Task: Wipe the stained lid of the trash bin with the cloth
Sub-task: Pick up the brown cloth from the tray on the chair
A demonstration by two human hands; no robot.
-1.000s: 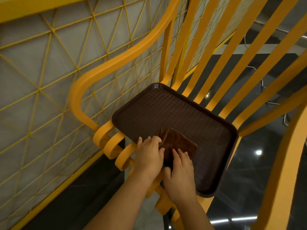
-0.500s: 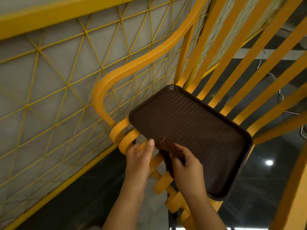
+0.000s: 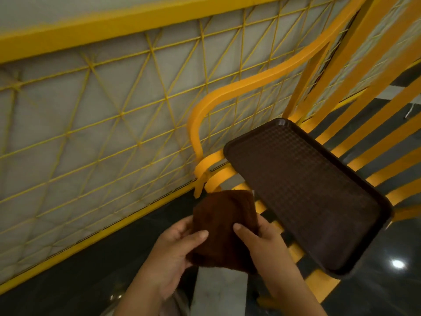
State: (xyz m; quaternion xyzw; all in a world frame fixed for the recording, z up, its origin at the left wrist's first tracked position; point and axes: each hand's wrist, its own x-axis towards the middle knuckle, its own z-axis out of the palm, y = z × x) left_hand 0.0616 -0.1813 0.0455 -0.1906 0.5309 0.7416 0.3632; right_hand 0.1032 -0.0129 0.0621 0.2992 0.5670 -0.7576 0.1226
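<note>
Both hands, left hand [image 3: 175, 254] and right hand [image 3: 262, 242], pinch the folded cloth [image 3: 224, 229] between them, likely readying a wiping pad, tray [image 3: 303, 190] just rightward.

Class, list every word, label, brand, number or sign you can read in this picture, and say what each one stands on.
None: no readable text shows anywhere. The brown cloth held by the left hand and right hand is plain. The dark tray carries only a woven texture, and the yellow railing bears no lettering.
</note>
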